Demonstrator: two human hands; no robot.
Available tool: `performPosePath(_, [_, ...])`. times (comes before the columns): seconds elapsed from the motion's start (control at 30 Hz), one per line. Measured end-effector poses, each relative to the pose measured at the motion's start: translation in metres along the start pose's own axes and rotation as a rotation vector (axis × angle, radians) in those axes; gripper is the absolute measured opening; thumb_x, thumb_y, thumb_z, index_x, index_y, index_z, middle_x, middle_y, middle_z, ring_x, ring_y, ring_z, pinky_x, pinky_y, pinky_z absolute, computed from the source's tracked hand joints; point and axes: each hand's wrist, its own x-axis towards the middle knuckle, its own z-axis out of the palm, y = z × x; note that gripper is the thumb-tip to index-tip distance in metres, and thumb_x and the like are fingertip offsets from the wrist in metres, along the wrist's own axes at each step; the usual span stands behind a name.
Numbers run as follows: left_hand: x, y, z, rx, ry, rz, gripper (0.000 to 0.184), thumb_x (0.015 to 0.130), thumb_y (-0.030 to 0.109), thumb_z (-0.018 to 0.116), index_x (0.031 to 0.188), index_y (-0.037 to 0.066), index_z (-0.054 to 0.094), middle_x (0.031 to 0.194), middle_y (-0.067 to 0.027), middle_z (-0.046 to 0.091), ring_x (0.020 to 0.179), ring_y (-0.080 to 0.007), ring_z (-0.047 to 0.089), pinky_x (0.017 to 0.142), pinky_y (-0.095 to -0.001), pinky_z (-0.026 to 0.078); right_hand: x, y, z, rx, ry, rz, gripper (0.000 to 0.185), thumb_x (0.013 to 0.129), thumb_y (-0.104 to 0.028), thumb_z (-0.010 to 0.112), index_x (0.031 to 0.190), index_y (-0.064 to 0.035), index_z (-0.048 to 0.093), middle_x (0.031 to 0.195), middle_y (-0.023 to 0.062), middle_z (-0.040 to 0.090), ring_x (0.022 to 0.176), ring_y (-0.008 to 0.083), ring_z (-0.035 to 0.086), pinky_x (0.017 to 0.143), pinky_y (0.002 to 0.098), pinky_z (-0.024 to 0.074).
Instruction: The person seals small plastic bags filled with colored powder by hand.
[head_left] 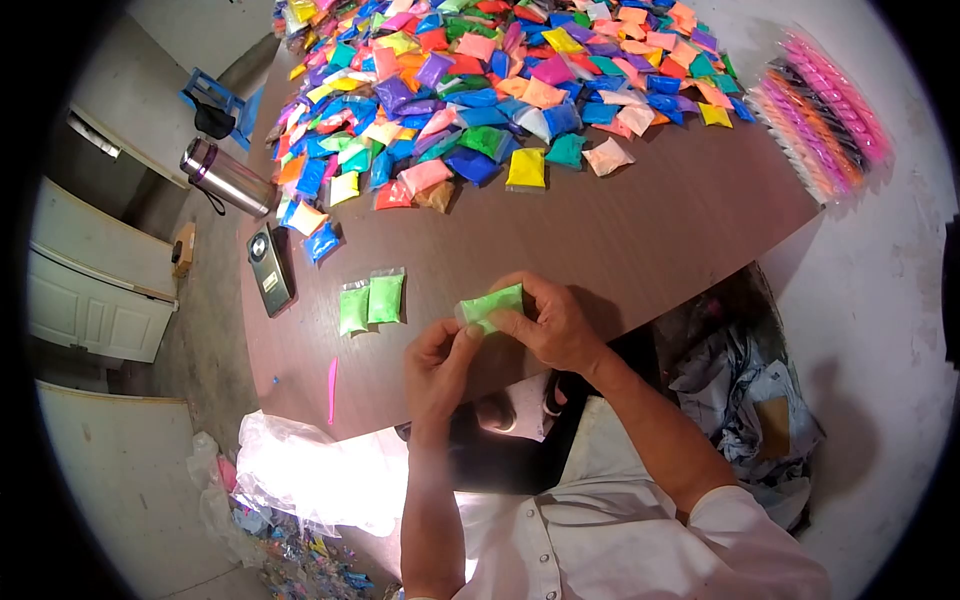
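Between my two hands is a small clear packet with light green filling (492,308), held just above the table's front part. My left hand (440,362) pinches its left end between thumb and fingers. The thumb of my right hand (553,325) presses on the packet's right part, with the fingers curled behind it. Two similar green packets (386,298) lie side by side on the table, left of my hands. A thin pink plastic stick (332,390) rests near the table's front left edge.
A big heap of colourful packets (480,95) covers the back of the brown table (640,235). A phone (268,270) and a steel flask (228,178) stand along the left edge. Bagged pink and orange twisted items (820,115) lie at right. Plastic bags (745,390) sit below.
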Motion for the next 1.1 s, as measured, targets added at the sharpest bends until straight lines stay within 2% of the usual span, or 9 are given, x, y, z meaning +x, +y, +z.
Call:
performPosePath(0.27, [0.001, -0.013, -0.001, 0.068, 0.010, 0.052, 0.017, 0.104, 0.016, 0.072, 0.103, 0.000, 0.073, 0.090, 0.0035, 0.071, 0.085, -0.0042, 0.061, 0.074, -0.0209, 0.048, -0.001, -0.008, 0.002, -0.082, 0.036, -0.017, 0.025, 0.099, -0.014, 0.077, 0.120, -0.0033, 0.068, 0.096, -0.0017, 0.069, 0.085, 0.0046, 0.063, 0.074, 0.0237, 0.0520])
performPosePath(0.37, [0.000, 0.001, 0.007, 0.050, 0.003, 0.005, 0.017, 0.104, 0.016, 0.072, 0.107, -0.001, 0.075, 0.092, 0.0022, 0.072, 0.087, -0.0051, 0.062, 0.076, -0.0217, 0.049, -0.001, 0.000, 0.001, -0.006, 0.052, -0.005, 0.023, 0.098, -0.014, 0.077, 0.118, -0.0033, 0.069, 0.096, -0.0021, 0.069, 0.083, 0.0045, 0.064, 0.073, 0.0233, 0.0520])
performPosePath(0.47, [0.000, 0.014, 0.013, 0.206, -0.041, -0.044, 0.018, 0.103, 0.015, 0.073, 0.111, -0.001, 0.076, 0.093, 0.0018, 0.073, 0.087, -0.0051, 0.063, 0.078, -0.0224, 0.050, 0.000, 0.002, 0.002, 0.048, 0.062, -0.022, 0.022, 0.098, -0.013, 0.077, 0.116, -0.0031, 0.071, 0.097, -0.0020, 0.070, 0.083, 0.0041, 0.063, 0.073, 0.0228, 0.0518])
performPosePath(0.53, [0.001, 0.016, 0.019, 0.049, -0.034, 0.000, 0.020, 0.102, 0.021, 0.078, 0.098, 0.002, 0.075, 0.088, 0.0067, 0.068, 0.081, -0.0010, 0.054, 0.069, -0.0204, 0.043, 0.000, 0.003, 0.001, 0.041, 0.069, -0.059, 0.021, 0.098, -0.013, 0.077, 0.116, -0.0030, 0.071, 0.097, -0.0017, 0.070, 0.083, 0.0038, 0.063, 0.074, 0.0225, 0.0517])
performPosePath(0.67, [-0.001, 0.014, 0.012, 0.013, -0.066, 0.018, 0.019, 0.102, 0.021, 0.078, 0.100, 0.002, 0.076, 0.088, 0.0065, 0.069, 0.080, -0.0011, 0.054, 0.069, -0.0207, 0.043, 0.000, 0.002, 0.002, 0.050, 0.032, -0.091, 0.020, 0.097, -0.011, 0.076, 0.116, -0.0030, 0.072, 0.098, -0.0013, 0.071, 0.083, 0.0042, 0.063, 0.074, 0.0232, 0.0517])
performPosePath(0.83, [-0.003, 0.012, 0.008, 0.118, -0.094, -0.024, 0.018, 0.102, 0.020, 0.077, 0.103, 0.002, 0.076, 0.088, 0.0059, 0.069, 0.080, -0.0024, 0.057, 0.071, -0.0211, 0.045, -0.001, 0.004, 0.003, -0.028, 0.096, -0.186, 0.017, 0.097, -0.014, 0.076, 0.111, -0.0032, 0.075, 0.097, -0.0002, 0.072, 0.084, 0.0058, 0.064, 0.075, 0.0258, 0.0523])
performPosePath(0.9, [-0.003, 0.016, 0.011, 0.117, -0.078, -0.039, 0.018, 0.102, 0.020, 0.077, 0.103, 0.002, 0.076, 0.088, 0.0052, 0.070, 0.081, -0.0030, 0.058, 0.073, -0.0212, 0.046, -0.003, 0.001, 0.002, 0.052, 0.095, -0.061, 0.015, 0.097, -0.015, 0.075, 0.106, -0.0032, 0.076, 0.096, 0.0016, 0.073, 0.085, 0.0073, 0.064, 0.076, 0.0274, 0.0525])
performPosePath(1.1, [-0.003, 0.007, 0.007, 0.050, -0.072, -0.007, 0.018, 0.103, 0.021, 0.075, 0.103, 0.003, 0.076, 0.089, 0.0031, 0.071, 0.083, -0.0046, 0.060, 0.078, -0.0214, 0.047, -0.001, 0.001, 0.003, 0.063, 0.128, -0.114, 0.017, 0.095, -0.015, 0.074, 0.105, -0.0021, 0.076, 0.090, 0.0012, 0.072, 0.084, 0.0091, 0.065, 0.076, 0.0290, 0.0530])
